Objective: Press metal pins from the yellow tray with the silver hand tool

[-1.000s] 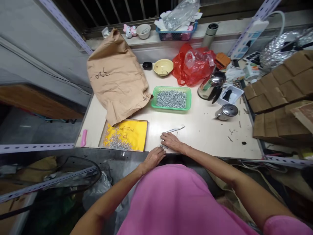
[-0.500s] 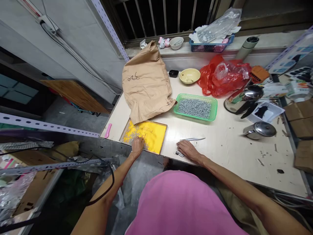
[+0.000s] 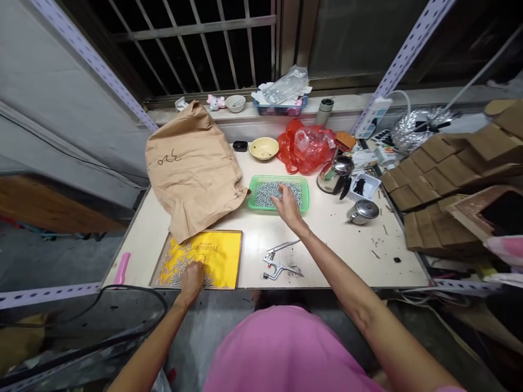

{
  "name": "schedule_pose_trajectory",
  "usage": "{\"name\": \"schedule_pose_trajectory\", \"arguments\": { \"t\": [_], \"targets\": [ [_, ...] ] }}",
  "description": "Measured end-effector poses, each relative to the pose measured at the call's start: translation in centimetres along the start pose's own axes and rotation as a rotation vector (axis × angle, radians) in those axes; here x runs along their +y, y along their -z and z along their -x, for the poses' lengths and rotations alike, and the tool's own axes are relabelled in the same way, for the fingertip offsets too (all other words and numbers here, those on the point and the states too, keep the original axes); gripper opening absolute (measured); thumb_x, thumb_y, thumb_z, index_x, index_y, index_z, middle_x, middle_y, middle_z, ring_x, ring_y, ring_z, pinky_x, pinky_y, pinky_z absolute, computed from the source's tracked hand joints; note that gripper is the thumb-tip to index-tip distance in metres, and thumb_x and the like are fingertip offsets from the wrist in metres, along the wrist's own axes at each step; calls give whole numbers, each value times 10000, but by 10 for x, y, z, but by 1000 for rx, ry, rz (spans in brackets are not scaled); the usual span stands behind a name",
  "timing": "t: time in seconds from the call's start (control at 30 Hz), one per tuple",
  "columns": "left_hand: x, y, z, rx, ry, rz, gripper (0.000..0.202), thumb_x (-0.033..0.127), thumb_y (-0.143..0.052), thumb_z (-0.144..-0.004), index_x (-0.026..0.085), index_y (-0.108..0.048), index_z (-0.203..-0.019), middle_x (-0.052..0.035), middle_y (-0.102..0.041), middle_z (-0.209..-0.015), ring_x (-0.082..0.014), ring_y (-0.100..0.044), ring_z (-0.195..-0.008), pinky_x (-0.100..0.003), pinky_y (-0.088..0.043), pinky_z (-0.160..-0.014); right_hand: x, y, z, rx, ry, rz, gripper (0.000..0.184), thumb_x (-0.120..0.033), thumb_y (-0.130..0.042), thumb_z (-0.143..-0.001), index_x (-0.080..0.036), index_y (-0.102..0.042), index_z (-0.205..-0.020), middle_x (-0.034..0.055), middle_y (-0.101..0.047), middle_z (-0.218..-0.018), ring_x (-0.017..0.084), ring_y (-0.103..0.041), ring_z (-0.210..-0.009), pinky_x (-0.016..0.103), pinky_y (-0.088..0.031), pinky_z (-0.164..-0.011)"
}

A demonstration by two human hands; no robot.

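Note:
My left hand (image 3: 193, 279) rests on the yellow-lined tray (image 3: 226, 256) at the table's front edge. Its fingers are curled down, and whatever they pinch is hidden. Around them lie many small silver metal pins (image 3: 175, 267). My right hand (image 3: 289, 208) reaches over the green plastic basket (image 3: 305, 198), thumb and forefinger apart, with nothing visible between them. Short metal pieces (image 3: 265, 193) fill that basket. Silver spring-handled pliers (image 3: 278, 267) lie on the table between my arms, touched by neither hand.
A big brown paper bag (image 3: 192, 169) overlaps the tray's back corner. Behind the basket are a yellow bowl (image 3: 263, 148) and a red plastic bag (image 3: 306, 147). A kettle (image 3: 335, 173) and a metal pot (image 3: 363, 211) stand right. A pink handle (image 3: 121, 268) lies at left.
My right hand has left the pliers at the front edge and moved forward over the green basket. My left hand stays at the tray. The view has swung to the right.

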State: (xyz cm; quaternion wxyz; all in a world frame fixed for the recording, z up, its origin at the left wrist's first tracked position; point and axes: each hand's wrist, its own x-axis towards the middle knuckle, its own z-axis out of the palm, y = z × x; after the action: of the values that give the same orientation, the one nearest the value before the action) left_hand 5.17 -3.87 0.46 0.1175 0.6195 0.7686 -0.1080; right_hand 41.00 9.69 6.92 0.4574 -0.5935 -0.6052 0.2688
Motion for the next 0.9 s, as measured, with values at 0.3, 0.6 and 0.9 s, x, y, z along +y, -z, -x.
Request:
{"name": "schedule_pose_trajectory", "arguments": {
  "t": [0.3,0.6,0.9],
  "targets": [
    [114,-6,23,-333,190,992,211,319,-650,-728,131,-653,-824,13,-609,-605,-103,-546,-512,-214,-475,-534,55,37,155,-622,-96,498,202,-219,-555,-917,-171,-620,-1102,84,-625,-1064,183,-615,-948,277,-471,-783],
    [193,-35,44,-466,136,937,225,354,-733,-684,137,-672,-692,26,-549,-478,-87,-509,-459,-173,-386,-439,78,36,196,-711,-76,875,177,-197,-448,-960,-211,-611,-1027,87,-612,-1026,185,-581,-887,276,-430,-708],
    [204,-40,44,-560,227,1021,205,275,-742,-671,130,-602,-634,68,-460,-425,-49,-401,-378,-179,-371,-423,93,46,181,-701,-61,878,235,-156,-392,-970,-202,-613,-1034,92,-605,-1052,199,-553,-911,284,-395,-684]
  ]
}}
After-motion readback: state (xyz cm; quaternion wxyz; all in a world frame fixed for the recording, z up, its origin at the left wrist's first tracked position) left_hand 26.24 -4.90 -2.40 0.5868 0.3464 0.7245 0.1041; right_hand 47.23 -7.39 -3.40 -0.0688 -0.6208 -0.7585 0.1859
